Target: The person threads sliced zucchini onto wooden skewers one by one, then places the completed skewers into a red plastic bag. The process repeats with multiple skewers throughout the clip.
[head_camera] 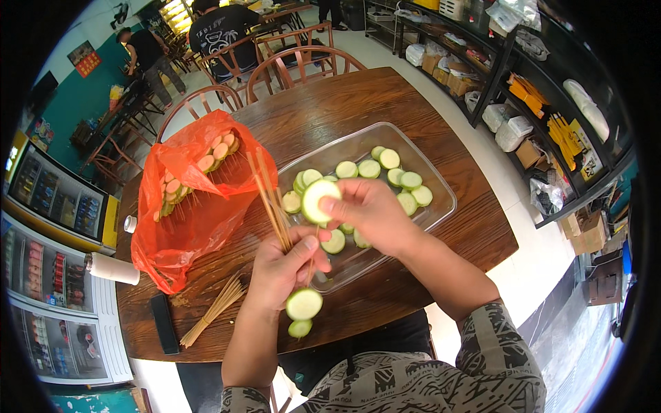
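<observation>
Several thin wooden skewers [272,206] are gripped in my left hand [284,263]. One skewer in that hand carries two round green-skinned vegetable slices [303,304], like zucchini, at its lower end. Between thumb and fingers, my right hand [374,211] pinches another pale slice [316,201] at the upper end of this skewer; whether the tip has pierced it cannot be told. Beneath my right hand lies a clear plastic tray [448,193] holding several loose slices [368,169]. An open red plastic bag [196,242] on the left contains skewered slices [173,188].
A bundle of skewers [214,310] lies beside a black phone-like object [164,324] on the wooden table [361,106]. A white cylinder [112,268] stands at the left edge near a small white-capped item [130,223]. Chairs [304,69] border the far side; two people are beyond.
</observation>
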Action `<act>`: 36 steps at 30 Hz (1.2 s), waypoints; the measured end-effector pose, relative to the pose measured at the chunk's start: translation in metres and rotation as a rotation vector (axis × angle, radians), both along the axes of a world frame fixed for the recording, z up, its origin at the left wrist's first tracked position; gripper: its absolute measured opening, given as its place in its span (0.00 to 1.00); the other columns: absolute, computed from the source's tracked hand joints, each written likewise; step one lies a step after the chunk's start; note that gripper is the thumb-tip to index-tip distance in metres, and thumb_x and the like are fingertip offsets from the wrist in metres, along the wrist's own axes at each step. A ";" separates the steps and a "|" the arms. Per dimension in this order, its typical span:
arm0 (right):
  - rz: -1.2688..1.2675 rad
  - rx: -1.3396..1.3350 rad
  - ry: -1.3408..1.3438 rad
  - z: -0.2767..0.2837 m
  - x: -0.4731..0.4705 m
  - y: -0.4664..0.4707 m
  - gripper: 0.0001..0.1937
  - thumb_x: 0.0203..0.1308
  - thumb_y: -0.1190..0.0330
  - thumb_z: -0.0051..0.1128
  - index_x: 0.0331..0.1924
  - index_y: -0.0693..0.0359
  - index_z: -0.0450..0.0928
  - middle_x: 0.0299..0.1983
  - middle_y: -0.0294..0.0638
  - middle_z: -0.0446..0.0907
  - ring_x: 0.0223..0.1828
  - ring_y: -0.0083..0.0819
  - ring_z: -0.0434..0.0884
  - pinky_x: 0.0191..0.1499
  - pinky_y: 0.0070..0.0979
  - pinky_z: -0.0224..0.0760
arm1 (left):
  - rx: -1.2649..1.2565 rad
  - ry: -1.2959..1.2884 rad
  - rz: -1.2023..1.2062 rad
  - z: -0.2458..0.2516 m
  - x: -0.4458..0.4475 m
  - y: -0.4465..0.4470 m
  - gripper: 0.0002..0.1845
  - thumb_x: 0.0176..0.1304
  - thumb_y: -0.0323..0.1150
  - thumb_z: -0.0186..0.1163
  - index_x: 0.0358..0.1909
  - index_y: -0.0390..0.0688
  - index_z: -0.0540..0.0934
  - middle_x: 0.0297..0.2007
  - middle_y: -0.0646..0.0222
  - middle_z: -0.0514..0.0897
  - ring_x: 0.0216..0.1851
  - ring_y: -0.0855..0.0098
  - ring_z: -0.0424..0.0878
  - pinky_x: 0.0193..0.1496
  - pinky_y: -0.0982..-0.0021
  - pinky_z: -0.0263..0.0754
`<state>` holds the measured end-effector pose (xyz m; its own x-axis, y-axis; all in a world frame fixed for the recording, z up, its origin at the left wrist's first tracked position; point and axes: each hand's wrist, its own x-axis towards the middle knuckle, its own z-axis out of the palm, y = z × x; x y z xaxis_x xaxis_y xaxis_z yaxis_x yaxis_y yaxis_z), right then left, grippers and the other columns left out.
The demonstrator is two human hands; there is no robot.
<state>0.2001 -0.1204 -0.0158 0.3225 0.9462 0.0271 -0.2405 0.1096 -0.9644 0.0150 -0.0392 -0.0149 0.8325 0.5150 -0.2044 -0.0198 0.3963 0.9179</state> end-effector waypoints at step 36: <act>0.695 -0.228 -0.193 0.010 -0.033 -0.023 0.21 0.66 0.70 0.66 0.61 0.65 0.76 0.40 0.34 0.85 0.39 0.17 0.80 0.43 0.19 0.74 | 0.386 0.352 -0.108 0.049 -0.120 0.026 0.09 0.69 0.32 0.61 0.42 0.35 0.83 0.27 0.71 0.84 0.22 0.84 0.73 0.25 0.81 0.64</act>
<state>0.1675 -0.1429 -0.0061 -0.3408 0.9189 -0.1986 -0.0059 -0.2134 -0.9770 -0.1052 -0.0137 0.0346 0.8002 0.5229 -0.2936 0.3379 0.0114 0.9411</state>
